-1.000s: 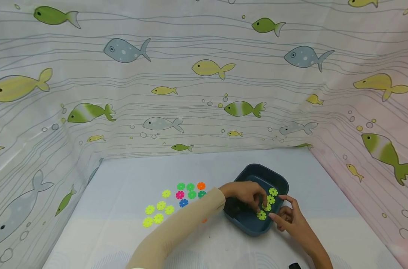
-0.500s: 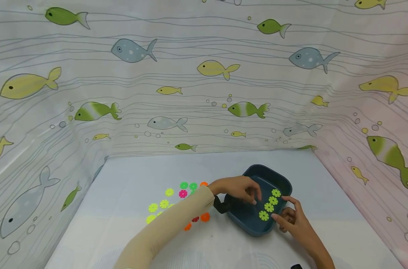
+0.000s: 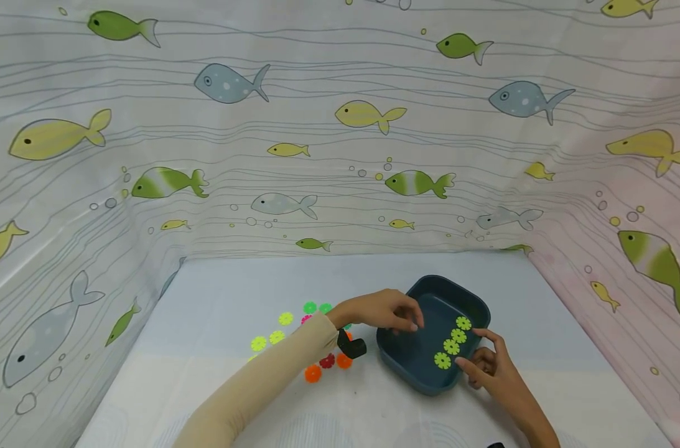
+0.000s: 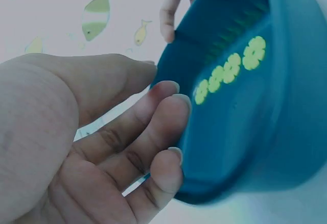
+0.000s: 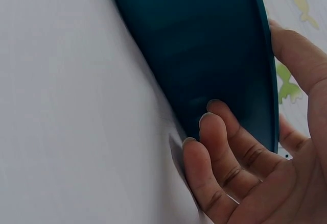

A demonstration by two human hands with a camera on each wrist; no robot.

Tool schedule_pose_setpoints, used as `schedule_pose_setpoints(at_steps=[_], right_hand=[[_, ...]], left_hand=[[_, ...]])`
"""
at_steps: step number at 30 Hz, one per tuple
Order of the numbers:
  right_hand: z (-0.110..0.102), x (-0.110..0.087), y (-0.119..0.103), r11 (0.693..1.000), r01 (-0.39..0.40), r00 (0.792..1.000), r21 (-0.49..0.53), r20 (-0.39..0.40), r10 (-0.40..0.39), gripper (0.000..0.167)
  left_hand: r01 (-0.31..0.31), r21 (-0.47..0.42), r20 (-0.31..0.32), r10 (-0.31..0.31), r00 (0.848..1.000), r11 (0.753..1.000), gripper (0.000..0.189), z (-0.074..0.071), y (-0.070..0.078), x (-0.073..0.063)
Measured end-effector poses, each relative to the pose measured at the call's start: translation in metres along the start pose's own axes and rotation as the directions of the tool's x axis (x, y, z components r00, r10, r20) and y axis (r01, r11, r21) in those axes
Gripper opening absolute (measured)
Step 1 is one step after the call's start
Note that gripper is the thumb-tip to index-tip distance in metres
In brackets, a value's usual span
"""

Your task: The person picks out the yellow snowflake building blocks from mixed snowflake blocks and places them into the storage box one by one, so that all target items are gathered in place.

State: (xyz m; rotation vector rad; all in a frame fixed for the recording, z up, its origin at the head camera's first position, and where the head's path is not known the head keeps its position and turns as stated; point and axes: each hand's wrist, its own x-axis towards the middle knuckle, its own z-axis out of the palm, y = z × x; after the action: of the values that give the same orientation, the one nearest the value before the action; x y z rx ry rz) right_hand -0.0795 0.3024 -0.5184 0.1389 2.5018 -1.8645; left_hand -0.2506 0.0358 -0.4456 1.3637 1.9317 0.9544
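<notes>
A dark blue tray (image 3: 429, 373) with raised walls stands on the table. Several yellow flower-shaped plastic discs (image 3: 451, 346) form a slanted row inside it, near its right wall. My left hand (image 3: 380, 309) hovers above the tray's left side, fingers loosely bent; in the left wrist view nothing lies between thumb and fingertips. At the right wall my right hand (image 3: 493, 372) grips the tray. The right wrist view has the thumb at the rim and curled fingers (image 5: 214, 132) against the outer wall.
Left of the tray, more slotted discs lie loose on the white table (image 3: 222, 292): yellow discs (image 3: 258, 343), green discs (image 3: 310, 308), orange discs (image 3: 313, 373) and a red disc (image 3: 327, 361). My left forearm covers part of them. A fish-patterned curtain (image 3: 233, 174) encloses the table.
My left hand has withdrawn leftward from the yellow discs, which stay in their row in the tray. The right hand remains at the tray's right wall. The head view has shifted slightly.
</notes>
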Motion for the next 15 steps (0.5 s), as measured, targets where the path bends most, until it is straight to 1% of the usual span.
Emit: schedule_pose_setpoints(at_steps=[8, 12, 15], right_hand=[[0.0, -0.001, 0.002, 1.0, 0.008, 1.0, -0.003, 0.017, -0.008, 0.08], [0.0, -0.002, 0.001, 1.0, 0.014, 1.0, -0.006, 0.019, -0.014, 0.08], [0.0, -0.003, -0.001, 1.0, 0.014, 1.0, -0.006, 0.018, -0.014, 0.079]], left_hand=[[0.017, -0.035, -0.073, -0.019, 0.997, 0.999, 0.021, -0.002, -0.007, -0.027], [0.021, -0.047, -0.117, -0.027, 0.993, 0.999, 0.02, -0.005, -0.014, -0.041], [0.037, -0.054, -0.146, -0.045, 0.988, 0.998, 0.022, -0.007, -0.017, -0.051]])
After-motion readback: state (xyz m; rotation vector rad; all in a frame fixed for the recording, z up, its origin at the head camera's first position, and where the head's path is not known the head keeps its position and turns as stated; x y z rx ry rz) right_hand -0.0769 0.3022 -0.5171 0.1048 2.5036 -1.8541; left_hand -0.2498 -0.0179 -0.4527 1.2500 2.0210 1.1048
